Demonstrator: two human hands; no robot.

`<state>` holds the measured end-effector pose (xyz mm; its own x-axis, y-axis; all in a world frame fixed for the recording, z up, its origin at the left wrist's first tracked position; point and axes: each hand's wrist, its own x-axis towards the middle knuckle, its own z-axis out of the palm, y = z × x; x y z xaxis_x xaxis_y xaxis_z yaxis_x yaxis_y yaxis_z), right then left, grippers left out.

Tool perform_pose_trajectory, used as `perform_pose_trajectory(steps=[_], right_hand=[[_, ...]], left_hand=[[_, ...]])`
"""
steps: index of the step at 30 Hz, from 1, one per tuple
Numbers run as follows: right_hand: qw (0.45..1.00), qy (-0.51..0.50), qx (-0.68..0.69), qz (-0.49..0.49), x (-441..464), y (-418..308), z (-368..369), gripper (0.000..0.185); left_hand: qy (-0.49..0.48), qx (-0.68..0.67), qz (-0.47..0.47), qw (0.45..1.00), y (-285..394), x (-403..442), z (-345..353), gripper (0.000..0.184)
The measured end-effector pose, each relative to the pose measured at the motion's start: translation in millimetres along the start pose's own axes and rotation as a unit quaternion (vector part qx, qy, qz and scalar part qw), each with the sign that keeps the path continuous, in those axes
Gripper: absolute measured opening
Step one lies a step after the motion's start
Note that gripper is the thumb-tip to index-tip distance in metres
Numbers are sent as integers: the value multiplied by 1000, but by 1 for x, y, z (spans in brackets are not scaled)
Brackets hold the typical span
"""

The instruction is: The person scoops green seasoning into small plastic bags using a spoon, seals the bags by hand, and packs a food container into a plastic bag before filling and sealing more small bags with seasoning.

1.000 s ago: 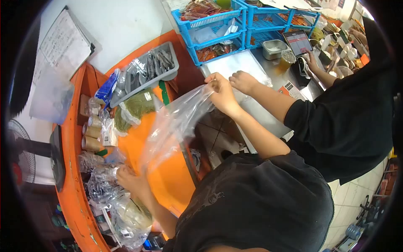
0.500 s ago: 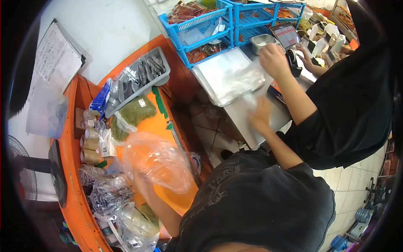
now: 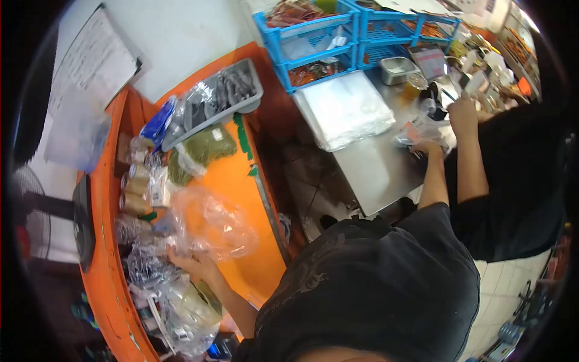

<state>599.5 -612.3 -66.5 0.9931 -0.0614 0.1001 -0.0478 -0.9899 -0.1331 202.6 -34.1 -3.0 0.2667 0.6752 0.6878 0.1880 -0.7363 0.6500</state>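
My left hand [image 3: 196,264] is over the orange shelf, its fingers closed at the lower edge of a large clear plastic bag [image 3: 220,226]. Crinkled clear packs [image 3: 148,265] lie just beside those fingertips. On the steel counter, my right hand [image 3: 429,149] grips the near edge of a small clear plastic bag [image 3: 416,130] with something orange in or under it. Close by, a co-worker's hand [image 3: 463,113] holds a pen [image 3: 448,95]. A lidded cup of amber liquid [image 3: 414,85] stands behind the small bag.
A stack of white plastic bags [image 3: 344,108] sits on the steel counter [image 3: 380,175], below blue baskets [image 3: 310,51]. A grey tray of dark cutlery [image 3: 220,99] and a green bag [image 3: 211,145] lie on the orange shelf [image 3: 241,274]. The co-worker's body [image 3: 512,175] stands at right.
My right hand has moved right along the counter to the small bag. My left hand and the large bag have shifted left. The co-worker's hand has moved right, and the amber cup now shows.
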Motion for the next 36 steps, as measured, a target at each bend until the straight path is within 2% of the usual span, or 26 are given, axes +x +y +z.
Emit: perform_pose_trajectory(steps=[2,3,4,6,7,8,9,11,12,13,15,19,21,22,23,25,26,28,29,31,35,36], right_hand=[[999,-19,31,15,-11,-8,-10,68],[998,-28,50,14,-18,-13,-16,73],[997,-39,72,9,-22,-19,-21,77],[989,-89,116,-5,-32,-38,-38,86],[986,-119,114,-11,-40,-51,-48,91],[981,-152,116,-13,-49,-65,-57,96],[992,-121,17,-41,-47,-72,-46,114],[970,-208,40,-121,-71,-129,-81,115],[958,-210,53,-186,-84,-152,-89,116],[943,-213,65,-248,-94,-175,-96,117],[894,-200,146,-373,-108,-227,-114,119],[743,-253,283,-551,-150,-331,-179,117],[692,-292,304,-586,-177,-372,-201,117],[654,-272,334,-622,-190,-391,-192,117],[613,-253,363,-655,-204,-407,-173,117],[592,-296,390,-641,-238,-435,-135,119],[584,-318,383,-641,-245,-438,-112,118],[567,-361,370,-641,-255,-440,-66,115],[581,-305,295,-694,-257,-439,-35,114],[587,-180,133,-778,-250,-429,13,111],[594,-272,87,-752,-256,-431,0,103],[588,-274,73,-757,-261,-436,-8,100]], left_hand=[[-44,21,109,993,14,9,-7,31],[-99,74,167,978,32,17,-10,25],[-49,21,79,995,19,14,6,18],[-153,12,-93,984,23,19,-4,19],[-124,-6,-98,987,12,18,-2,19],[-146,-37,-168,974,-10,18,2,18],[-167,-80,-232,955,-25,18,5,17],[-112,-234,-349,901,14,25,7,17],[-89,-312,-398,858,28,27,8,18],[-95,-355,-404,838,27,26,9,20],[-109,-434,-411,795,28,27,16,24],[-108,-447,-469,754,50,15,29,31],[-108,-467,-499,722,46,-3,32,31],[-95,-505,-485,708,74,-5,25,37],[-91,-530,-473,698,73,-16,22,44],[-104,-672,-459,572,54,-40,10,46],[-40,-609,-477,633,61,-43,2,43],[-19,-593,-460,660,12,-59,-34,41],[-8,-583,-454,674,-9,-65,-54,40],[-8,-504,-475,721,1,-52,-81,37],[-27,-371,-475,797,30,-41,-86,33],[-18,-283,-445,849,21,-48,-76,32]])
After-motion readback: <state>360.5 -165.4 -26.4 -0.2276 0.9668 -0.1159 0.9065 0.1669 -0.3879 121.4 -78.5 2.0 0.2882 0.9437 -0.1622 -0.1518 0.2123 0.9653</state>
